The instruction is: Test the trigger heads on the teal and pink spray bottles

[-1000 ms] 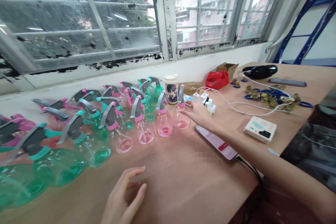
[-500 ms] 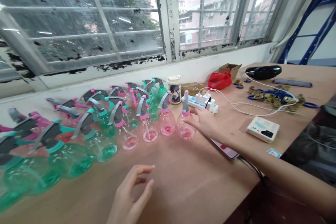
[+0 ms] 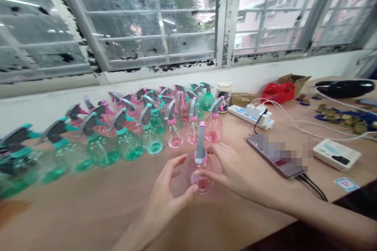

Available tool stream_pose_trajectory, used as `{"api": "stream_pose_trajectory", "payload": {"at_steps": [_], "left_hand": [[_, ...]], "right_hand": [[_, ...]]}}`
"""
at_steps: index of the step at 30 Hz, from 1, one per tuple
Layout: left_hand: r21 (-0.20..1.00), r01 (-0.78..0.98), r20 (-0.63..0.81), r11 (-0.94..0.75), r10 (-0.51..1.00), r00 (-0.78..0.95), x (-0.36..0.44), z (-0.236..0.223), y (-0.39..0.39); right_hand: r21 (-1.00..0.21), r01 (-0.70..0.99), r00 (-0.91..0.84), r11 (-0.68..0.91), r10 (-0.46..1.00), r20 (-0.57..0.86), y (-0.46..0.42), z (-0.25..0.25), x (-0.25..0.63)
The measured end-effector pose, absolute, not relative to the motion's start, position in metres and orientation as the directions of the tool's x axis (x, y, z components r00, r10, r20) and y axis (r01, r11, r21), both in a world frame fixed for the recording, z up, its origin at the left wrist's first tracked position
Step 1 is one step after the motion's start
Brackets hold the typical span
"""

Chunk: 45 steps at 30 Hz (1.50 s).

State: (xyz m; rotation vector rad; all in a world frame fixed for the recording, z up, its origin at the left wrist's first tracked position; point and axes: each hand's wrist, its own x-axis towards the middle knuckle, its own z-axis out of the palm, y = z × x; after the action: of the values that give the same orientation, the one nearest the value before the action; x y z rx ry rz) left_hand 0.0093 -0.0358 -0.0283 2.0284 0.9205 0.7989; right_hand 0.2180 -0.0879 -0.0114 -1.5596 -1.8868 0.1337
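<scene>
A clear pink spray bottle with a grey trigger head and pink collar is upright at the near middle of the table. My right hand grips its right side, with the thumb across the front. On the other side, my left hand is open, fingers and thumb spread around the bottle's left edge; its thumb tip is close to the bottle, and I cannot tell whether it touches. Just behind stand more pink spray bottles, and a row of green spray bottles runs off to the left.
Behind the bottles stands a lidded cup. To the right are a white power strip with cables, a phone, a white box-shaped device, a red plastic bag and a heap of gold-coloured pieces. Windows line the wall.
My right hand has brought the pink spray bottle from the row's right end nearer to me. My left hand has moved up to its left side. The view has swung left.
</scene>
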Motion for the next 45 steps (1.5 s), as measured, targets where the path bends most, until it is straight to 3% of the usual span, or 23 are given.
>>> {"api": "stream_pose_trajectory", "payload": {"at_steps": [12,18,22,31,45], "left_hand": [[0.883,0.282,0.297,-0.376,0.911,0.285,-0.04,-0.007,-0.04],[0.84,0.226,0.408,-0.494,0.848,0.337,-0.049,-0.007,-0.031],[0.826,0.243,0.413,-0.508,0.84,0.352,-0.047,-0.008,-0.029],[0.825,0.285,0.398,-0.489,0.859,0.321,-0.053,-0.001,-0.013],[0.834,0.288,0.374,-0.47,0.866,0.331,-0.059,-0.005,-0.001]], "right_hand": [[-0.561,0.617,-0.309,0.552,0.825,0.472,-0.055,-0.03,0.115],[-0.478,0.579,-0.41,0.66,0.743,0.529,-0.04,-0.041,0.1],[-0.422,0.54,-0.539,0.728,0.685,0.491,-0.03,-0.058,0.119],[-0.414,0.779,-0.333,0.471,0.87,0.363,-0.016,-0.108,0.195],[-0.381,0.804,-0.355,0.457,0.882,0.308,-0.016,-0.108,0.199]]}}
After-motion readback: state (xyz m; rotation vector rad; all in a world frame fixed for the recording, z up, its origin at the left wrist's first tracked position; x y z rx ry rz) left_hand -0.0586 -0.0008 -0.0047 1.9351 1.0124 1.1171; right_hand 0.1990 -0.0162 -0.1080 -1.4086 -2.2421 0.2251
